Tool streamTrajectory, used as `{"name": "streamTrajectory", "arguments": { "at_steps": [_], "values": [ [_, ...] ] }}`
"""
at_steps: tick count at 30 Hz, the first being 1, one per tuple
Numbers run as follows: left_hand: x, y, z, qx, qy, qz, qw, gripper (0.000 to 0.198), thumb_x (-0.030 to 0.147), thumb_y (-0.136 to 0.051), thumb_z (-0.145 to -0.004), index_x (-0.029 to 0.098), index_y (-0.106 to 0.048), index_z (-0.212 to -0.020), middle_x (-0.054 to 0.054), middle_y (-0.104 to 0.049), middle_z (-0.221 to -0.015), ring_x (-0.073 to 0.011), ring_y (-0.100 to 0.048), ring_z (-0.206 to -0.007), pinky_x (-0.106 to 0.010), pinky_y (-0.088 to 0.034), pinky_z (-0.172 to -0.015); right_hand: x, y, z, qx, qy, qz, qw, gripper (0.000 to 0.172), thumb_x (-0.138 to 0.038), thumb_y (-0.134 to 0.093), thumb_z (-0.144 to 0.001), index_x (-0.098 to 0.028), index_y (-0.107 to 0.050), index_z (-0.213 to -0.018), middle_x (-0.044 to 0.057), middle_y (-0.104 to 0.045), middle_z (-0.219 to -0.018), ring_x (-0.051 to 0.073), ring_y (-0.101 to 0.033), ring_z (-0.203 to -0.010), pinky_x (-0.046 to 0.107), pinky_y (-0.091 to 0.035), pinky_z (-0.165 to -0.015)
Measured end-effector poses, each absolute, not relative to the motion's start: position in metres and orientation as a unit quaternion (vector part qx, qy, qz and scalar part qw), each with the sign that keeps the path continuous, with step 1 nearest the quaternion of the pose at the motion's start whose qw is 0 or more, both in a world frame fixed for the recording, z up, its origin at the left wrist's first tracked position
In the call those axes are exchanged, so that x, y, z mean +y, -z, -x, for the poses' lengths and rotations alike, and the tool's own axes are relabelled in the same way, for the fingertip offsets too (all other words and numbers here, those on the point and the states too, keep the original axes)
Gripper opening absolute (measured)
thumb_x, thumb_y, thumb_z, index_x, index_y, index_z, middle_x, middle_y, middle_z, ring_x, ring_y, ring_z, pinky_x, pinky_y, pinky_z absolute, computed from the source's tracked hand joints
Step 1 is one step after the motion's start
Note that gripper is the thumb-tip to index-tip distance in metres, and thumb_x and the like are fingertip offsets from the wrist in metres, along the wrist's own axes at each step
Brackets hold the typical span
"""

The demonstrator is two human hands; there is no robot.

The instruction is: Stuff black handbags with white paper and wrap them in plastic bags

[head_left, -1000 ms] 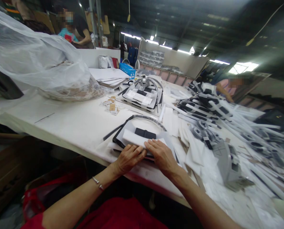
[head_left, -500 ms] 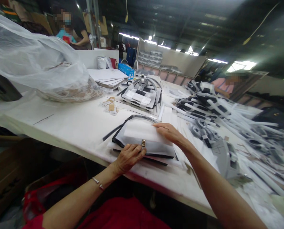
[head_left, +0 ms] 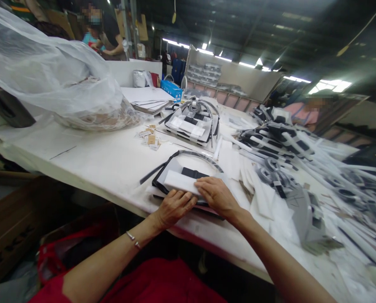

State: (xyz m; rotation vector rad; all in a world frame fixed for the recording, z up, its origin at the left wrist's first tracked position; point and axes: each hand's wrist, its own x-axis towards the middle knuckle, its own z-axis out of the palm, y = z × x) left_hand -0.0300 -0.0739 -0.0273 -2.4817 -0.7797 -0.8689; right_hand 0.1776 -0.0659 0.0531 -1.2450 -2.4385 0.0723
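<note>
At the near edge of a smooth white worktable, resting left hand, fingers bent, along the front of a boxy black handbag with white sheeting; pressing right hand, fingers bunched, onto a flat white foam-like strip across it. Cannot tell whether gripping or merely pressing. Padded, apparently; seemingly not yet fastened. Beyond, with a glossy coil on top, past 1 similar padded black bag.

At the hands: matt white foam-like strip | around them: smooth worktop | further left: glossy, crinkled plastic sheet | left wrist: shiny metal bracelet
</note>
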Motion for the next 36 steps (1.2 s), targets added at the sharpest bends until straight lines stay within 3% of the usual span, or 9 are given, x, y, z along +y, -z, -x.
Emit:
{"name": "streamTrajectory", "arguments": {
  "at_steps": [7,13,16,18,21,27,31,36],
  "values": [
    [-0.073,0.031,0.032,-0.268,0.326,0.883,0.205,0.034,0.014,-0.046,-0.097,0.020,-0.049,-0.130,-0.008,-0.066,-0.110,-0.0180,-0.061,-0.093,-0.034,-0.044,-0.080,-0.077,-0.041,-0.165,-0.855,0.032,0.497,0.145,0.023,-0.017,-0.052,-0.095,-0.021,-0.069,-0.111,0.008,-0.071,-0.115,0.024,-0.064,-0.103,0.038,-0.049,-0.087],
    [-0.074,0.032,0.032,-0.293,0.325,0.876,0.205,0.049,0.011,-0.041,-0.097,0.010,-0.035,-0.146,-0.010,-0.066,-0.104,-0.0164,-0.063,-0.087,-0.032,-0.046,-0.081,-0.085,-0.049,-0.158,-0.848,-0.033,0.516,0.119,0.026,-0.016,-0.046,-0.097,-0.017,-0.068,-0.111,0.009,-0.069,-0.120,0.022,-0.062,-0.109,0.035,-0.046,-0.095],
    [-0.076,0.029,0.031,-0.303,0.320,0.873,0.209,0.051,0.012,-0.039,-0.098,0.010,-0.032,-0.149,-0.010,-0.066,-0.103,-0.0170,-0.064,-0.087,-0.032,-0.047,-0.081,-0.090,-0.055,-0.161,-0.858,-0.071,0.491,0.132,0.022,-0.021,-0.047,-0.098,-0.018,-0.067,-0.107,0.008,-0.070,-0.114,0.020,-0.063,-0.107,0.033,-0.045,-0.096],
    [-0.076,0.027,0.031,-0.299,0.326,0.871,0.213,0.051,0.013,-0.040,-0.098,0.010,-0.032,-0.148,-0.010,-0.067,-0.102,-0.0178,-0.064,-0.087,-0.033,-0.047,-0.081,-0.092,-0.057,-0.164,-0.864,-0.087,0.474,0.146,0.022,-0.032,-0.057,-0.095,-0.018,-0.065,-0.110,0.008,-0.070,-0.113,0.021,-0.062,-0.108,0.034,-0.044,-0.097],
    [-0.075,0.028,0.032,-0.278,0.354,0.866,0.219,0.049,0.014,-0.042,-0.098,0.008,-0.037,-0.146,-0.011,-0.067,-0.102,-0.0193,-0.063,-0.091,-0.034,-0.046,-0.085,-0.094,-0.054,-0.169,-0.873,-0.088,0.453,0.160,0.043,-0.044,-0.073,-0.081,-0.019,-0.062,-0.114,0.009,-0.069,-0.114,0.025,-0.062,-0.109,0.036,-0.045,-0.097],
    [-0.063,0.046,0.036,-0.272,0.386,0.847,0.243,0.048,0.008,-0.039,-0.095,0.020,-0.048,-0.141,-0.009,-0.068,-0.102,-0.0215,-0.063,-0.098,-0.038,-0.040,-0.096,-0.088,-0.031,-0.172,-0.877,-0.020,0.450,0.169,0.036,-0.036,-0.070,-0.080,-0.020,-0.061,-0.111,0.007,-0.069,-0.110,0.024,-0.064,-0.103,0.033,-0.048,-0.088],
    [-0.058,0.050,0.038,-0.257,0.403,0.846,0.235,0.055,0.019,-0.040,-0.098,0.028,-0.033,-0.152,-0.007,-0.070,-0.104,-0.0229,-0.062,-0.102,-0.041,-0.034,-0.105,-0.088,-0.026,-0.172,-0.874,0.016,0.458,0.164,0.034,-0.042,-0.066,-0.083,-0.020,-0.060,-0.108,0.006,-0.069,-0.106,0.023,-0.065,-0.099,0.031,-0.049,-0.082],
    [-0.063,0.037,0.034,-0.241,0.402,0.853,0.228,0.062,0.025,-0.037,-0.096,0.026,-0.019,-0.156,-0.010,-0.068,-0.119,-0.0292,-0.058,-0.113,-0.051,-0.029,-0.112,-0.092,-0.030,-0.170,-0.876,0.060,0.457,0.144,0.041,-0.047,-0.068,-0.082,-0.018,-0.057,-0.109,0.005,-0.069,-0.106,0.022,-0.065,-0.094,0.031,-0.049,-0.078]
  ]
}}
